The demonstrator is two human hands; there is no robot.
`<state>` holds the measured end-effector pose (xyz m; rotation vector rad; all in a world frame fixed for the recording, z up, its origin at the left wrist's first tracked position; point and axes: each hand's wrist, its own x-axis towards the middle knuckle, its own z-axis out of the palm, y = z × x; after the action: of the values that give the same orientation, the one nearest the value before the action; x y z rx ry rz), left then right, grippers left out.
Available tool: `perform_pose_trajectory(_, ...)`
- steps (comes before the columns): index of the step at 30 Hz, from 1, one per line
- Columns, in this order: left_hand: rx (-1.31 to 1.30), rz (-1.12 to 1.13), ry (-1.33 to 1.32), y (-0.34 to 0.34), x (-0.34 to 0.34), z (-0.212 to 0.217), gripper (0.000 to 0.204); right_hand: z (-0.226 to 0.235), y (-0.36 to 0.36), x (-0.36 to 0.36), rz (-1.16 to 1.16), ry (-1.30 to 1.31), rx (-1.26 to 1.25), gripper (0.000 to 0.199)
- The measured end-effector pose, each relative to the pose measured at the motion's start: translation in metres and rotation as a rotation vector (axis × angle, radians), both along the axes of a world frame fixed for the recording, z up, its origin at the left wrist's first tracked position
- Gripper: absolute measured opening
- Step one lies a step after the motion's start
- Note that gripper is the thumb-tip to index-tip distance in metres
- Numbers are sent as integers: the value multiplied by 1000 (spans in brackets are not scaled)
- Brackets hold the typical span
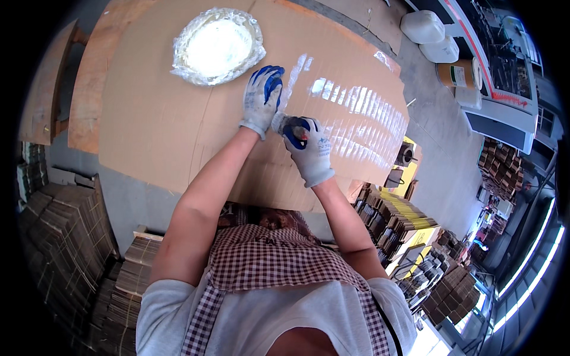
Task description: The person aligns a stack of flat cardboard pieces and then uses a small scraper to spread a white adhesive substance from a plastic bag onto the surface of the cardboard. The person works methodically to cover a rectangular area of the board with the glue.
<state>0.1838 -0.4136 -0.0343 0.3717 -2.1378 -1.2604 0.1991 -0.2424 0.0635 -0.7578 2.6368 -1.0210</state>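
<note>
Both my hands wear white gloves with blue palms and meet over a large brown cardboard sheet (178,124). My left hand (261,99) rests on it, fingers loosely bent and apart from the thumb, beside a shiny strip of clear tape (295,76). Just nearer and to the right, my right hand (310,148) is closed around a small dark, reddish thing that the fingers partly hide. A greyish end sticks out toward my left wrist. Rows of glossy clear tape (362,101) cover the sheet's right part. Beyond my left hand lies a round bundle in crinkled clear plastic wrap (218,47).
Wooden boards (92,89) stand past the sheet's left edge. Stacks of flattened cardboard (59,237) are at the lower left, more bundles (386,222) at the lower right. White plastic jugs (423,26) and a brown drum (457,73) stand on the floor at the far right.
</note>
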Motion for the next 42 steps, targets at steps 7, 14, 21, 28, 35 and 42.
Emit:
perform_pose_trajectory(7,-30,2,-18,1,2,2,31,2,2,19,-21,-23,-44,39)
perform_pose_trajectory(14,-40,-2,0,0,-1,0,31,-6,7,26,-9,43,-45,42)
perform_pose_trajectory(21,-21,4,6,1,1,-4,31,5,19,25,-56,17,-14,46)
perform_pose_trajectory(28,-32,-2,-25,-1,1,-4,31,5,32,19,-120,5,180,46)
perform_pose_trajectory(35,4,-22,-26,1,0,-4,32,-5,14,7,-59,-8,-77,47)
perform_pose_trajectory(42,-29,-26,-40,-1,1,-1,32,2,6,-21,-17,99,-105,47)
